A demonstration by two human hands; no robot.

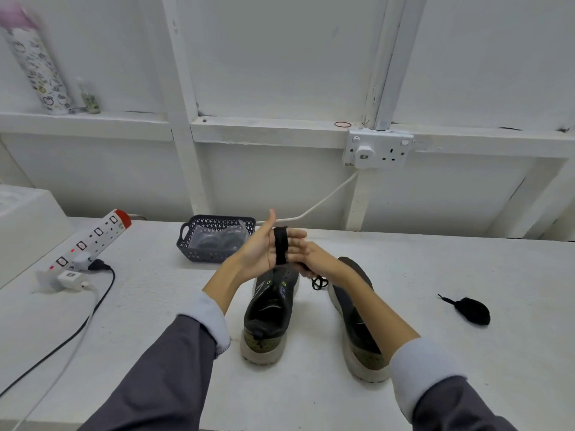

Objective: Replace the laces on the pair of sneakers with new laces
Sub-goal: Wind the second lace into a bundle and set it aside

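Black flat shoelace [281,244] sits wound round the straight fingers of the left hand [263,248] above the unlaced dark grey sneakers [269,309], right hand [314,259] pinching its tail; coiling seems nearly done, setting it aside next.

1. Plain utility or work room, perhaps in a home; the view is too narrow to be sure.
2. White worktop [155,306] against a white boarded wall [280,57].
3. Double wall socket [378,149], power strip [93,241], plastic basket [214,241].
4. Patterned flask [37,63] on the ledge [124,121].
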